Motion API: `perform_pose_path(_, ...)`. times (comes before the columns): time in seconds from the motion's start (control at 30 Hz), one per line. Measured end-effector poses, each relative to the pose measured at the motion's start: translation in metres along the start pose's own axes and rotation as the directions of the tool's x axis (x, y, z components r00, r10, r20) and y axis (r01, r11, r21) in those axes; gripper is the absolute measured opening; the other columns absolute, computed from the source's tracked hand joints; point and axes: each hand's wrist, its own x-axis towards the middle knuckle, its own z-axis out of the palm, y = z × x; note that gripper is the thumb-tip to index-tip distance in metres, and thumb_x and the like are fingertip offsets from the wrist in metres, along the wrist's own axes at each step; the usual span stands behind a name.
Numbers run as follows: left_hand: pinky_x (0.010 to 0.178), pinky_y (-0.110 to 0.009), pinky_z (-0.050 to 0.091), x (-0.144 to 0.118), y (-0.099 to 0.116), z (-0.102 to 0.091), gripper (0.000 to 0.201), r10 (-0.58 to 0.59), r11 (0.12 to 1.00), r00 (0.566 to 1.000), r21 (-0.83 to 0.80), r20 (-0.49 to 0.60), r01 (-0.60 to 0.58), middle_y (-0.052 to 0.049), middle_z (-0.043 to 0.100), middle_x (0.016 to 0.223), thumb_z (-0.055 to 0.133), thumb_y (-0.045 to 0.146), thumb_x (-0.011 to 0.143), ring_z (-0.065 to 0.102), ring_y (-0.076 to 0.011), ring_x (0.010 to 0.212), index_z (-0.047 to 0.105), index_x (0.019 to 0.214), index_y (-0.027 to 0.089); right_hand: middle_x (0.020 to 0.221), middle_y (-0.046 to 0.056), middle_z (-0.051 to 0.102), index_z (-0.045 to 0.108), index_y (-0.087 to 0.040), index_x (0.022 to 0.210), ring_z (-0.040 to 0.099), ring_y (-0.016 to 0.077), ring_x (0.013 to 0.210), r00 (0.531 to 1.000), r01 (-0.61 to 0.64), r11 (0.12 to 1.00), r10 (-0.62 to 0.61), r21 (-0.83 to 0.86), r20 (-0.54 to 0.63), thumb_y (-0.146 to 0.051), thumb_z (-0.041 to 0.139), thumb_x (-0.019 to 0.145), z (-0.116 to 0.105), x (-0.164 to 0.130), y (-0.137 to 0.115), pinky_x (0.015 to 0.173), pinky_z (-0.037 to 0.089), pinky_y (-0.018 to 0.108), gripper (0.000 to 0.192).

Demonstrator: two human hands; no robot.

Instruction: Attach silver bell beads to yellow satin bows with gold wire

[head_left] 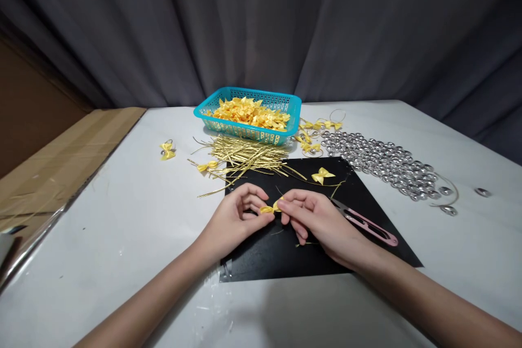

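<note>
Hands, left (pixel 236 212) and right (pixel 314 217), pinch one small yellow bow (pixel 271 208) between fingertips over the black mat (pixel 285 250); a loose pinch could let it slip and untwist.

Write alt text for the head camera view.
Left hand and right hand pinch a small yellow ribbon bow above a black mat. Behind lie gold twist ties, a teal basket of bows, silver beads and pink thread snips.
</note>
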Motion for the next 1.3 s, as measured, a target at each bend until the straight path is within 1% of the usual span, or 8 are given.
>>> perform_pose_path(0.2,0.062,-0.023,0.043,-0.003,0.003,0.001,0.021,-0.033,0.999,0.997,0.038,0.071,0.031,0.000,0.061,0.072,0.070,0.022,0.068,0.056,-0.0110,0.068,0.059,0.084,0.014,0.067,-0.006,0.055,0.055,-0.013,0.094,0.039,-0.0006,0.038,1.000,0.024,0.996,-0.026,0.083,0.018,-0.041,0.074,0.067,-0.001,0.000,0.003,0.037,0.039,0.013,0.043)
perform_pose_path(0.37,0.065,-0.026,0.044,-0.004,0.006,0.000,0.018,-0.052,0.998,0.992,0.026,0.117,0.049,-0.003,0.066,0.070,0.066,0.030,0.074,0.058,-0.0131,0.066,0.066,0.081,0.014,0.069,-0.005,0.056,0.053,-0.015,0.093,0.041,-0.0002,0.037,0.997,0.041,0.996,-0.046,0.081,0.066,-0.039,0.075,0.066,-0.004,0.002,0.008,0.035,0.038,0.013,0.043)
perform_pose_path(0.57,0.063,-0.025,0.045,-0.002,0.005,-0.005,0.019,-0.120,0.986,0.992,-0.115,0.044,0.124,-0.001,0.067,0.066,0.069,0.031,0.071,0.059,-0.0115,0.061,0.065,0.080,0.014,0.069,-0.003,0.059,0.055,-0.014,0.086,0.038,-0.0001,0.038,0.998,0.029,0.998,-0.031,0.051,0.049,-0.042,0.074,0.065,-0.005,0.000,0.004,0.036,0.040,0.014,0.040)
perform_pose_path(0.67,0.062,-0.023,0.045,-0.002,0.005,-0.003,0.020,-0.139,0.978,0.990,-0.158,0.003,0.138,0.000,0.067,0.064,0.071,0.030,0.070,0.059,-0.0102,0.059,0.062,0.078,0.014,0.065,0.000,0.061,0.056,-0.013,0.078,0.038,0.0010,0.037,0.999,0.024,0.999,-0.023,-0.034,0.027,-0.047,0.069,0.069,-0.002,-0.004,-0.001,0.035,0.039,0.015,0.037)
perform_pose_path(0.87,0.057,-0.020,0.045,-0.002,0.002,0.004,0.023,-0.045,0.996,0.998,-0.084,-0.039,0.042,0.004,0.061,0.057,0.068,0.035,0.073,0.057,-0.0085,0.054,0.059,0.077,0.014,0.051,-0.003,0.054,0.057,-0.013,0.065,0.039,0.0027,0.040,0.998,-0.056,0.983,0.051,-0.173,-0.034,-0.039,0.075,0.062,0.013,-0.008,-0.003,0.033,0.028,0.013,0.032)
perform_pose_path(1.0,0.058,-0.020,0.047,-0.004,0.001,0.007,0.023,-0.008,1.000,1.000,-0.024,-0.027,0.008,0.003,0.059,0.061,0.064,0.037,0.077,0.058,-0.0093,0.057,0.058,0.077,0.015,0.047,-0.005,0.048,0.053,-0.015,0.060,0.036,0.0025,0.039,0.998,-0.046,0.980,0.037,-0.194,-0.050,-0.030,0.068,0.069,0.016,-0.009,-0.002,0.033,0.027,0.014,0.024)
perform_pose_path(1.1,0.058,-0.021,0.047,-0.005,0.000,0.006,0.021,0.003,1.000,1.000,-0.005,-0.011,-0.003,0.004,0.057,0.063,0.058,0.036,0.081,0.059,-0.0093,0.056,0.055,0.080,0.016,0.048,-0.005,0.047,0.052,-0.015,0.063,0.035,0.0020,0.037,0.999,-0.024,0.979,0.016,-0.204,-0.043,-0.031,0.065,0.072,0.014,-0.009,-0.001,0.033,0.028,0.015,0.023)
perform_pose_path(1.3,0.056,-0.020,0.044,-0.008,-0.008,0.007,0.020,0.072,0.987,0.996,0.137,0.044,-0.078,0.003,0.056,0.064,0.048,0.036,0.088,0.054,-0.0089,0.056,0.054,0.088,0.016,0.060,-0.004,0.052,0.056,-0.013,0.076,0.039,0.0024,0.042,1.000,-0.023,0.990,0.021,-0.137,-0.018,-0.044,0.076,0.060,0.017,-0.007,0.002,0.031,0.032,0.013,0.040)
